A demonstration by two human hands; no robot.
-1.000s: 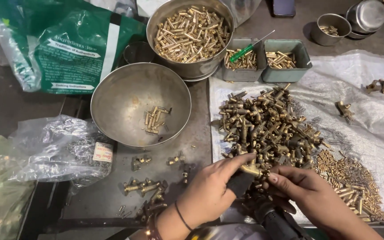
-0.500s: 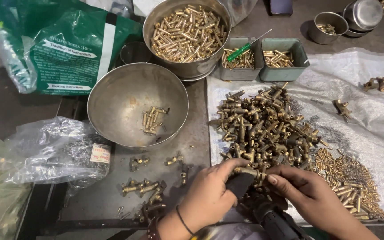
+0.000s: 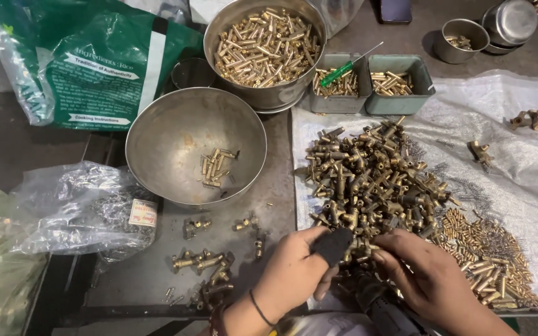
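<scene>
Picking from fittings pile [image 3: 375, 180]: my left hand [image 3: 294, 274] & right hand [image 3: 428, 277] pinch one brass fitting [image 3: 357, 252]; next needs firm hold.

— Where is there room to pass?

— On the bare metal table [image 3: 278, 186], in the strip between the steel bowl [image 3: 157, 162] on the left and the heap of brass fittings [image 3: 375, 180] on the right. It narrows near, where loose fittings [image 3: 210, 274] lie scattered.

— And far?

— Blocked. A big pot of brass pins [image 3: 263, 43] and two small green trays [image 3: 368, 84] stand close together, a green screwdriver [image 3: 344, 65] across one.

— The left side?

— A green bag [image 3: 88, 68] far, a crumpled clear plastic bag [image 3: 70, 205] near.

— Right?

— The white sheet [image 3: 518, 162] is mostly open beyond the heap, with a few stray fittings [image 3: 529, 118].

— The near edge?

— The left hand [image 3: 294, 274] and right hand [image 3: 424, 280] fill it.
</scene>
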